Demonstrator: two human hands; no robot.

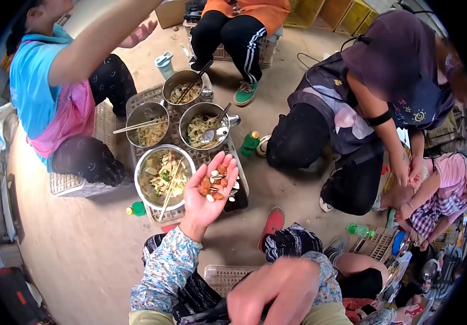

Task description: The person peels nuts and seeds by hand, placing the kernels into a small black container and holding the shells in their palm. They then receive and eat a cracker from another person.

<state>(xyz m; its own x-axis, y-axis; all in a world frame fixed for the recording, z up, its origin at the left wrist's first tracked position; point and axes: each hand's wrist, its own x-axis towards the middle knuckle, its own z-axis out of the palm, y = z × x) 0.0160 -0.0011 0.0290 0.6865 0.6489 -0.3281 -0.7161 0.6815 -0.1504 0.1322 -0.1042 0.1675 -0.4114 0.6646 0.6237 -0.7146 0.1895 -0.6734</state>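
Note:
My left hand is held out palm up, fingers stretched and slightly cupped. On the palm rest several reddish-brown nuts, which look like almonds, mixed with pale and striped seeds. Close to the camera, low in the view, is my right hand, blurred, with its fingers curled together; whatever they may hold is hidden. Just left of my left hand stands a steel bowl of noodles with chopsticks across it. Behind it are steel pots of similar food, including one with a spoon.
The bowls stand on an upturned plastic crate. Green-capped bottles stand on the floor. A person in blue sits left with an arm raised, another in orange sits ahead, and one in a dark cap leans forward at right.

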